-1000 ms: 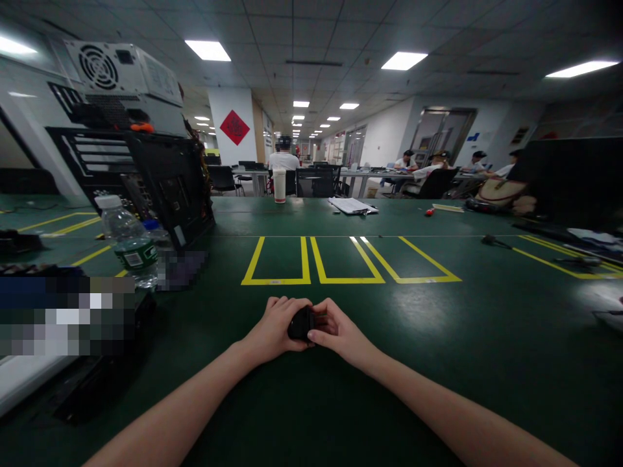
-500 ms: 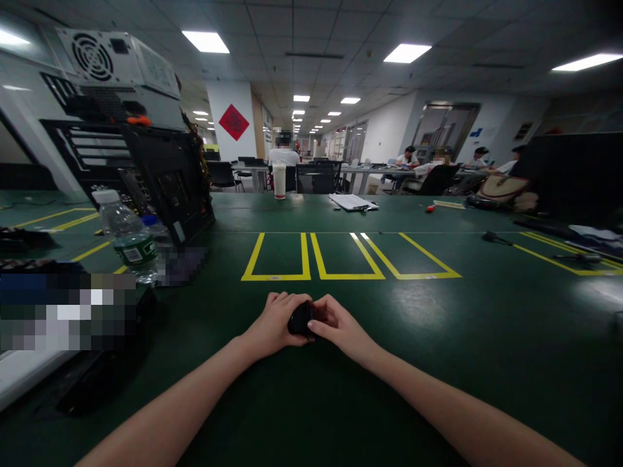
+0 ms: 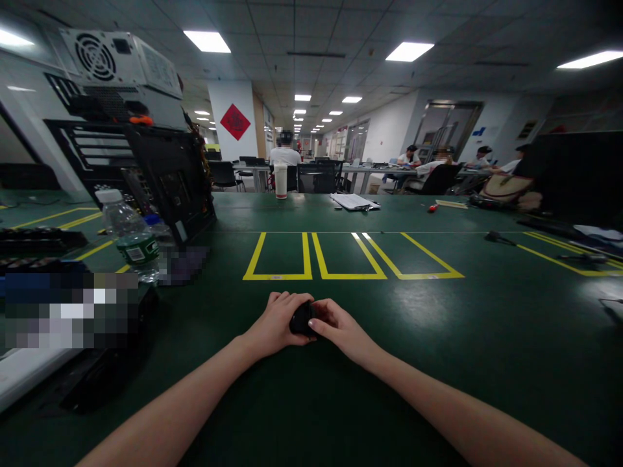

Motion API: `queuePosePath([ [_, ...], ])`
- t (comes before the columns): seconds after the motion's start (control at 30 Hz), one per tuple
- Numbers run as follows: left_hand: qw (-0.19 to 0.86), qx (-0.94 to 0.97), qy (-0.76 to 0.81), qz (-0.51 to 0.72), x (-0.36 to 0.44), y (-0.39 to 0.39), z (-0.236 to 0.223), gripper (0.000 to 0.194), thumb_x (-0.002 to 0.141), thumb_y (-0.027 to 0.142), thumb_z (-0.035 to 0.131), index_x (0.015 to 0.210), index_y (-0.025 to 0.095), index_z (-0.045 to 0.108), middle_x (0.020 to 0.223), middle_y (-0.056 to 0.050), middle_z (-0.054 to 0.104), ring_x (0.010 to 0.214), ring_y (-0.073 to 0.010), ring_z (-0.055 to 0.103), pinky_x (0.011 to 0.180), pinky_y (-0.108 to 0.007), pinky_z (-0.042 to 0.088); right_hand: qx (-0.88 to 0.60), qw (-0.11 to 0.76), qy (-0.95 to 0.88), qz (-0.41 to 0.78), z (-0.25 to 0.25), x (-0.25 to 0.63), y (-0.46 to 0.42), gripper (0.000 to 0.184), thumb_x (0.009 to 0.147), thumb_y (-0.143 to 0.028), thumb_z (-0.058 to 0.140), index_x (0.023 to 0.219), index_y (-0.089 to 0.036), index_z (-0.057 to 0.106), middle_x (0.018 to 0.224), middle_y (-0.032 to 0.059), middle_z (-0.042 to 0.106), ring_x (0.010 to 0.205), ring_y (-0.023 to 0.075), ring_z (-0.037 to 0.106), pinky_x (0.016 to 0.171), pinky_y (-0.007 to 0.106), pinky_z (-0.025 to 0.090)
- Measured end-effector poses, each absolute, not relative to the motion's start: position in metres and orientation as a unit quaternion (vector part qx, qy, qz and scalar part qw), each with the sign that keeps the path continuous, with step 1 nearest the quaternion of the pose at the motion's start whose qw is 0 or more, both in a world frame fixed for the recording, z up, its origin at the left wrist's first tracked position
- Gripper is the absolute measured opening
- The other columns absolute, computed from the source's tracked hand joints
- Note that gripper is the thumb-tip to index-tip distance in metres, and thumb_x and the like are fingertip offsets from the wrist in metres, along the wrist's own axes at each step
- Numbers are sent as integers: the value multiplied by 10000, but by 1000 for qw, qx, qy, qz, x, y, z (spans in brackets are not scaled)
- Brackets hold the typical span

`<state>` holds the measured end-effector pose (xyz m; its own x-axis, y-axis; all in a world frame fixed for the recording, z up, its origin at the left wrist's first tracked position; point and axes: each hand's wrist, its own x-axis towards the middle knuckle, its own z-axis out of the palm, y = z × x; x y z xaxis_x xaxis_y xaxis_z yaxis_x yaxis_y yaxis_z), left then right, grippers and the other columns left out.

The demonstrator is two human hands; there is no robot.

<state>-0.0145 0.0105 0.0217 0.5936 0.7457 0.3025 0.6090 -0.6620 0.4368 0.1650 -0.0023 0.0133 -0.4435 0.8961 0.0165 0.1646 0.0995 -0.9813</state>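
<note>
Between my two hands is a small black rounded object point(image 3: 301, 319), held just over or on the green tabletop; its exact kind does not show. My left hand point(image 3: 279, 322) curves around its left side, thumb below and fingers over the top. From the right, the thumb and fingers of my right hand point(image 3: 339, 326) close on its edge. Parts of the object are covered by the fingers, and I cannot tell whether it rests on the table.
Yellow tape outlines point(image 3: 277, 277) mark the green table point(image 3: 399, 389) beyond my hands. At left stand a water bottle point(image 3: 131, 237) and a black computer case point(image 3: 168, 178) with a power supply point(image 3: 124, 61). Farther back are a white cup point(image 3: 281, 180) and a clipboard point(image 3: 355, 202). People sit beyond.
My hands and the black object keep nearly the same pose. The surroundings have shifted slightly to the right in the view.
</note>
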Motion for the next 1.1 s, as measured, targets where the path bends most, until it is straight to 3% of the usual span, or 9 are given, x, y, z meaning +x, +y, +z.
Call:
queuePosePath([
  [0.13, 144, 884, 384, 226, -14, 9, 26, 524, 653, 301, 626, 1113, 233, 385, 1050, -28, 519, 896, -204, 471, 803, -350, 300, -350, 367, -667, 545, 13, 165, -3, 259, 711, -260, 581, 930, -211, 450, 977, 9, 502, 952, 165, 501, 831, 340, 427],
  [0.3, 124, 880, 386, 249, -13, 13, 17, 594, 599, 324, 670, 1110, 236, 381, 1056, -20, 517, 895, -208, 465, 803, -349, 292, -348, 389, -649, 554, 7, 163, 0, 181, 757, -322, 517, 880, -205, 453, 909, 5, 512, 876, 158, 529, 755, 329, 455],
  [0.53, 128, 881, 382, 248, -13, 15, 12, 608, 609, 338, 664, 1127, 237, 362, 1052, -16, 516, 900, -205, 460, 799, -343, 294, -398, 370, -646, 536, 5, 164, 2, 253, 752, -337, 517, 956, -200, 459, 955, 21, 524, 925, 169, 513, 839, 363, 413],
  [0.83, 133, 884, 384, 233, -14, 12, 20, 580, 641, 350, 635, 1139, 236, 362, 1084, -34, 504, 919, -210, 466, 811, -347, 296, -346, 384, -637, 572, 10, 164, -3, 195, 745, -300, 532, 887, -207, 434, 956, 11, 505, 903, 168, 534, 742, 330, 475],
  [1.1, 142, 883, 385, 227, -13, 9, 26, 556, 651, 344, 628, 1131, 235, 370, 1060, -33, 516, 925, -207, 471, 823, -350, 299, -390, 365, -640, 552, 8, 164, 0, 263, 746, -309, 527, 970, -197, 446, 993, 25, 513, 965, 173, 504, 856, 367, 415],
])
